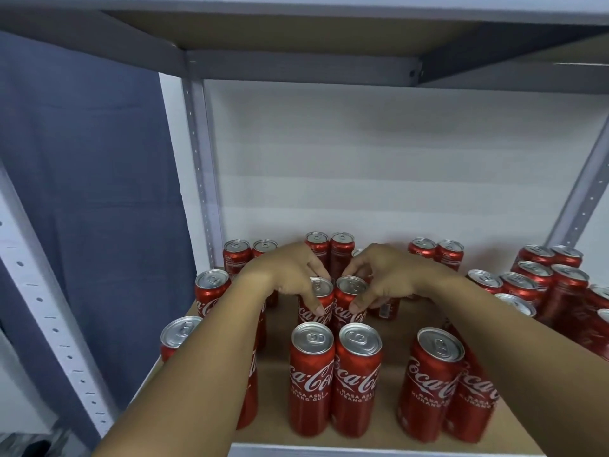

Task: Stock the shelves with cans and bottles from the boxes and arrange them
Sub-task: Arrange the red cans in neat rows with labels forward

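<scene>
Head view, left hand (290,275) gripping left can (317,300), right hand (384,275) gripping right can (350,300)

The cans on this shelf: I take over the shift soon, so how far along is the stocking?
Done: many red cans already stand upright in pairs on the shelf board, including a front pair. In hand: the left hand grips one middle can and the right hand grips its neighbour, setting them side by side. Left: the cluster at the right looks less orderly; no boxes or bottles are in view.
</scene>
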Demonstrator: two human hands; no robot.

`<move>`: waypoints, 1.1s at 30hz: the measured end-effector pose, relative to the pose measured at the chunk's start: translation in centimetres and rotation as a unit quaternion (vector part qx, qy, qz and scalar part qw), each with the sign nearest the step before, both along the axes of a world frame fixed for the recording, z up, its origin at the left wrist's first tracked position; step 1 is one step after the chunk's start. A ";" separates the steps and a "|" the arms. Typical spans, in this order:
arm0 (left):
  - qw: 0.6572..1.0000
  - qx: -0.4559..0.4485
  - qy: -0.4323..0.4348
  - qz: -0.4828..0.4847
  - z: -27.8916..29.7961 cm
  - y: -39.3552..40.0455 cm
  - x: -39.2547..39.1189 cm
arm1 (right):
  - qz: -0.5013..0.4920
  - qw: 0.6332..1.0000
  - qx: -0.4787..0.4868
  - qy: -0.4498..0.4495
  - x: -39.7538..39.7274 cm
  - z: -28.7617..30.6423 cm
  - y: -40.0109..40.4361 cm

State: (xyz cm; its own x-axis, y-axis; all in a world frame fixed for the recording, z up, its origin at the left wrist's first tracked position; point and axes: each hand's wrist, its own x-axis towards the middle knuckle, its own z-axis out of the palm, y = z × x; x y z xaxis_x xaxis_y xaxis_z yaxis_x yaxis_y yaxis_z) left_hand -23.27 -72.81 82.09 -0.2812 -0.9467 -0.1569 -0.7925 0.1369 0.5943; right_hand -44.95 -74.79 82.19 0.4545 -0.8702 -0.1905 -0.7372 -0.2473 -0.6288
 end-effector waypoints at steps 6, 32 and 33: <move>1.000 -0.004 0.010 0.012 0.1 -0.6 0.0 | -0.009 1.000 -0.011 -0.006 0.4 -0.3 -0.9; 0.999 -0.005 -0.052 -0.012 0.7 -1.5 -0.5 | -0.001 0.995 -0.092 0.028 -0.2 -0.5 -0.3; 0.999 -0.012 -0.038 -0.017 0.7 -1.5 -0.6 | -0.011 0.995 -0.094 0.023 -0.3 -0.5 0.0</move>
